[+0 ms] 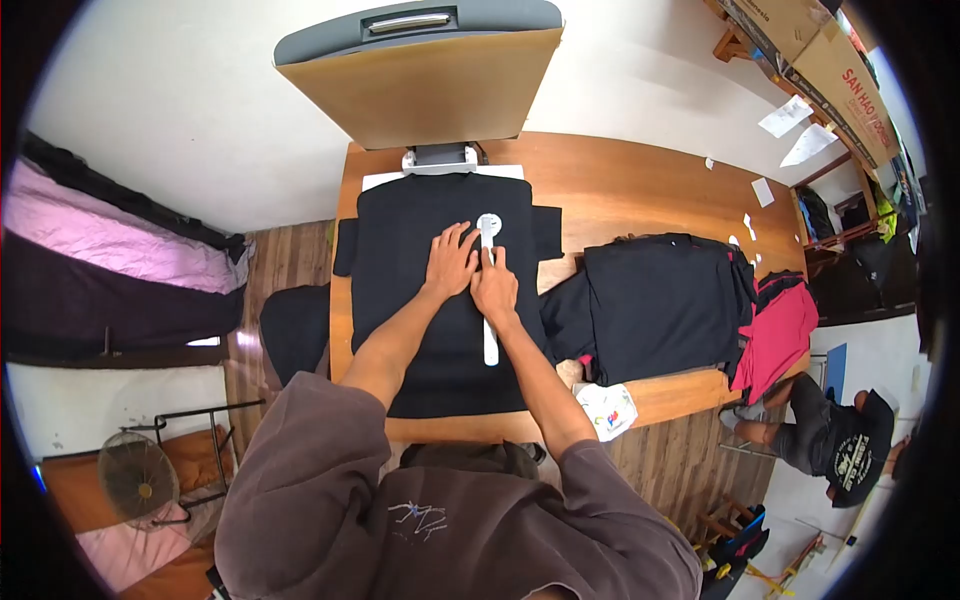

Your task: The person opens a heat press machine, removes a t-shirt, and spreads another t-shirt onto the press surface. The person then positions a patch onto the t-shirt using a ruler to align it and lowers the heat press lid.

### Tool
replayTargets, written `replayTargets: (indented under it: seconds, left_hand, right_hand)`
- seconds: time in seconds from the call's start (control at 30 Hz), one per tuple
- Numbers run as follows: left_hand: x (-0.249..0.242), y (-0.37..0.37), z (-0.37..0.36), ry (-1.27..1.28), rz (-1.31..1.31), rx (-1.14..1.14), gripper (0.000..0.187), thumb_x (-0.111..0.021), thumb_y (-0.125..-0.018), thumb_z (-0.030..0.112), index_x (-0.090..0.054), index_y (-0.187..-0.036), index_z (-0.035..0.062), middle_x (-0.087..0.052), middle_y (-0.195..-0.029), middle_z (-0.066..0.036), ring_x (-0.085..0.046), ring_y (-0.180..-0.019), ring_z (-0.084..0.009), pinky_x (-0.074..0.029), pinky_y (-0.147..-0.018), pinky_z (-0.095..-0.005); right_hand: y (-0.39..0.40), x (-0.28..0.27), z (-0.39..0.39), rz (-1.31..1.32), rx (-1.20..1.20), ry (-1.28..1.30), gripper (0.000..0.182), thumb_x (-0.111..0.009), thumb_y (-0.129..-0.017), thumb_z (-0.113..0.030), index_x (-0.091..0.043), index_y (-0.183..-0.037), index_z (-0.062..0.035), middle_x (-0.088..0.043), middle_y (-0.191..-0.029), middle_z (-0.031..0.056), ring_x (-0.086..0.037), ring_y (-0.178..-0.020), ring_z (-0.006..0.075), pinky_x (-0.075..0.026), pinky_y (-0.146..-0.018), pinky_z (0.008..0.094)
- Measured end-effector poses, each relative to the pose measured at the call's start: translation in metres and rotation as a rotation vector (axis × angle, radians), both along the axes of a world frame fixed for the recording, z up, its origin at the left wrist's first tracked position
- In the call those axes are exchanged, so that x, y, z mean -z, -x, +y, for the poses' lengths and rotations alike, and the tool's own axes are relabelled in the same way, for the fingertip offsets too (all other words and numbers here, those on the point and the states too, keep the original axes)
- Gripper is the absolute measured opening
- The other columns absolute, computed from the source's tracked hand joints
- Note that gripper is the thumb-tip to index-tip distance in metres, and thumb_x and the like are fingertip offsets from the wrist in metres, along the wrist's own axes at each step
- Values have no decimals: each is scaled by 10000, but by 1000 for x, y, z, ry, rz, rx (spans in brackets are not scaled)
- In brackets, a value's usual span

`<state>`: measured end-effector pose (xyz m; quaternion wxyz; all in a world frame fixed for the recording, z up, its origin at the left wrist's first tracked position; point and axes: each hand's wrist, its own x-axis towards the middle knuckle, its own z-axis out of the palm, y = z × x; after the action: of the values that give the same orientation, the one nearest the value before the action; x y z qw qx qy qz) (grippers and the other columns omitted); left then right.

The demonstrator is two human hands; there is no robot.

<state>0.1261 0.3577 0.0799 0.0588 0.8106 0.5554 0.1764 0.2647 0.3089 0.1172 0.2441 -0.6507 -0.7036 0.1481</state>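
Note:
A black T-shirt (440, 350) is spread flat on the lower plate of a heat press, its short sleeves out to both sides. On its right half lies a long white tool (490, 345), a narrow strip with a round head at the far end. My right hand (495, 288) grips this strip just below the head, index finger stretched along it. My left hand (452, 260) rests on the shirt just left of the tool, fingers stretched out and fingertips beside the strip. The small marks on the round head are too small to read.
The press's raised upper plate (420, 95) stands behind the shirt. To the right, folded black shirts (665, 305) and a pink-red garment (775, 335) lie on the wooden table (600, 180). A person (845, 440) sits at far right; a fan (140, 478) stands lower left.

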Motion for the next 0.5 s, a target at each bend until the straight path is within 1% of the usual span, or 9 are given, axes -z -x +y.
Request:
replayTargets:
  seconds: [0.1, 0.13, 0.17, 0.23, 0.3, 0.33, 0.43, 0.47, 0.5]
  left_hand:
    - [-1, 1, -1, -12, -24, -13, 520, -590, -1013, 293, -535, -1514, 166, -478, -1581, -99, -394, -1487, -299, -346, -1173, -481]
    - [-4, 0, -1, -25, -34, -15, 524, -599, -1001, 299, -545, -1507, 174, -476, -1577, -91, -389, -1488, -291, -341, -1174, -484]
    - [-7, -1, -2, 28, -30, -31, 526, -602, -996, 302, -552, -1504, 176, -473, -1578, -85, -386, -1487, -285, -338, -1174, -486]
    - [-4, 0, 1, -2, -7, -21, 538, -598, -995, 327, -549, -1511, 184, -461, -1583, -81, -379, -1487, -273, -346, -1158, -473]
    - [-3, 0, 2, 10, -15, -19, 545, -603, -988, 320, -550, -1510, 175, -462, -1581, -80, -380, -1485, -273, -344, -1158, -472]
    - [-4, 0, 1, 12, -31, -22, 540, -610, -982, 314, -563, -1500, 167, -468, -1578, -81, -379, -1487, -274, -342, -1163, -475]
    - [-6, 0, 2, 20, -42, -30, 537, -614, -979, 310, -572, -1494, 165, -477, -1574, -84, -381, -1488, -273, -341, -1168, -473]
    - [-7, -1, 2, 26, -56, -34, 530, -615, -978, 302, -579, -1488, 161, -485, -1571, -84, -385, -1487, -274, -343, -1172, -473]
    - [-6, 0, 2, 21, -63, -32, 528, -615, -979, 300, -580, -1487, 159, -482, -1575, -83, -383, -1489, -275, -343, -1175, -474]
  right_hand:
    - [0, 15, 0, 40, -4, -65, 368, -669, -926, -110, -658, -1277, 2, -612, -1271, 193, -744, -793, 405, -626, -685, 477]
    - [-1, 15, 2, -1, -23, -86, 365, -674, -923, -107, -664, -1273, -5, -624, -1252, 184, -739, -761, 384, -624, -665, 455]
    - [-1, 16, 3, -30, -13, -72, 342, -690, -915, -117, -695, -1239, -4, -651, -1211, 163, -743, -818, 361, -623, -702, 464]
    - [-4, 9, 1, -57, -27, -162, 294, -715, -903, -132, -740, -1168, -8, -673, -1175, 141, -713, -944, 331, -594, -795, 455]
    - [-11, -3, 4, -154, -82, -164, 232, -732, -902, -165, -755, -1051, 11, -682, -1105, 117, -646, -1029, 315, -537, -860, 449]
    - [-15, 6, 6, -94, -94, -96, 278, -735, -891, -144, -763, -1130, -4, -676, -1139, 113, -594, -1070, 318, -489, -907, 450]
    - [-20, 19, 9, 39, -119, -134, 309, -725, -897, -116, -758, -1187, -13, -667, -1197, 133, -598, -1099, 318, -496, -912, 447]
    - [-21, 22, 6, -3, -117, -182, 361, -712, -911, -89, -731, -1263, -9, -656, -1312, 141, -586, -1209, 333, -484, -964, 449]
    - [-20, 27, 4, -27, -125, -214, 368, -706, -919, -89, -722, -1277, -6, -649, -1348, 140, -577, -1246, 336, -476, -985, 457]
